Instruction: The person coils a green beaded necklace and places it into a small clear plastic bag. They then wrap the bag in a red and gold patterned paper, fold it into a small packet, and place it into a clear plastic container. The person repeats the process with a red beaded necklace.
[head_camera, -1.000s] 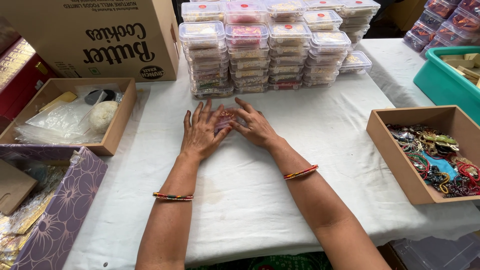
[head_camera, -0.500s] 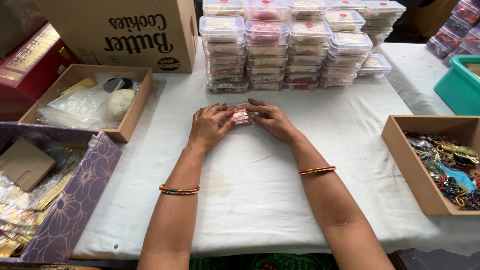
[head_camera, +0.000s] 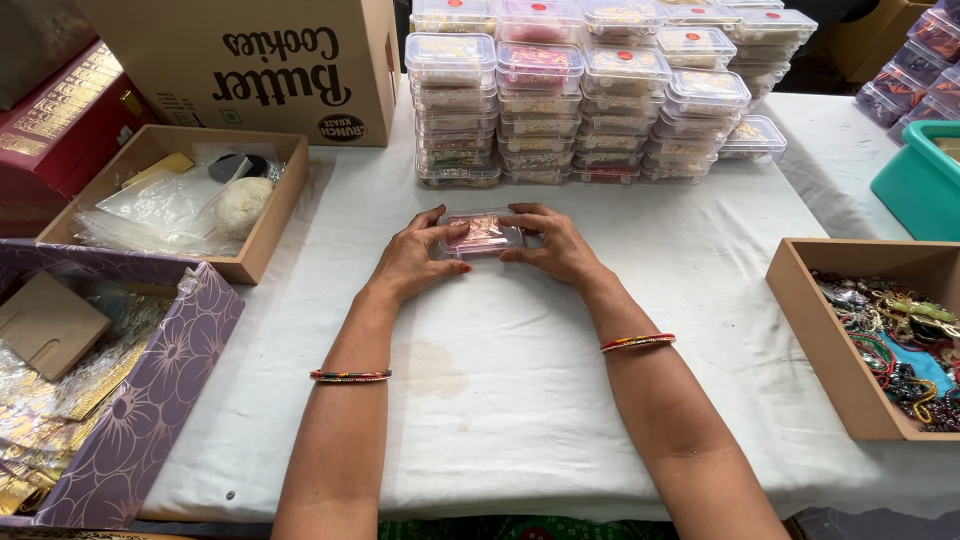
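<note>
Head view, one camera only. Small clear plastic box (head_camera: 482, 233) sits on the white tablecloth (head_camera: 500, 400), mid-table, just near of the stacked boxes. Left hand (head_camera: 413, 258) cups its left end, right hand (head_camera: 552, 245) its right end; fingers of both close narrowly onto the lid and short sides, so the box is held between them while resting on the cloth. Pinkish and gold contents show through the lid.

Handling, as a judgement: light, thin-walled, somewhat springy plastic, smooth and a bit slippery; lid likely snaps on. Best taken by the two short ends or the rim corners, not squeezed mid-lid.

Counts: one box in hand; two hands, one bangle on each wrist. Stacks of like boxes (head_camera: 590, 95) at far centre, too many and too overlapped to count surely. Two open brown trays: left tray (head_camera: 262, 225) with plastic bags, right tray (head_camera: 800, 330) with tangled beaded jewellery. One large cardboard carton (head_camera: 250, 60) far left; one purple patterned box (head_camera: 170, 400) near left.
</note>
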